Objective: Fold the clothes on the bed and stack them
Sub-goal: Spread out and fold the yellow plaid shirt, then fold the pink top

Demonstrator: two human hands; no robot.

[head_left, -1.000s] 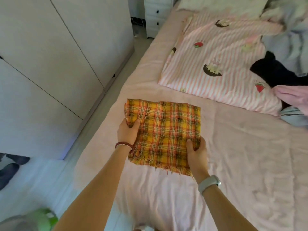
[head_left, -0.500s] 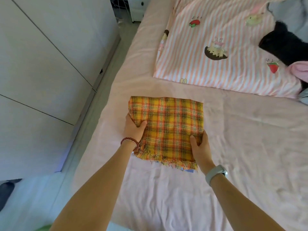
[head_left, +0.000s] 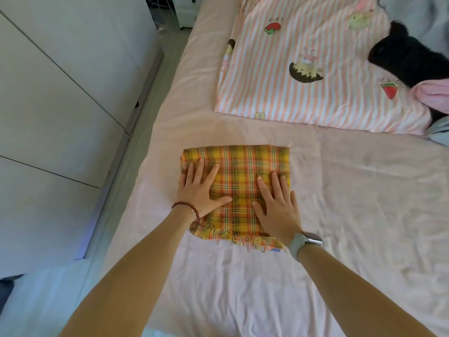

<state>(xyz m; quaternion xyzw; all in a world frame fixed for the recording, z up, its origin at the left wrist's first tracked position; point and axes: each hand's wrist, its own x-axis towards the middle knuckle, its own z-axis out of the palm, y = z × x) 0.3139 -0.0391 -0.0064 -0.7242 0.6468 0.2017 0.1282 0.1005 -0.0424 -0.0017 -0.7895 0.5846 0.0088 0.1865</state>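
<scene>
Pressing flat, left hand (head_left: 200, 190) and right hand (head_left: 277, 203) hold nothing; plaid cloth (head_left: 243, 171) looks light, limp; lift by its folded edges.

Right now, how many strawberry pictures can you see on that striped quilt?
2: one strawberry near the striped quilt's far left part, another at its right beside the black garment. More may be hidden.

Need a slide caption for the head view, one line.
Both hands, left and right, press flat on a folded yellow plaid cloth lying on the pink bed sheet.
</scene>
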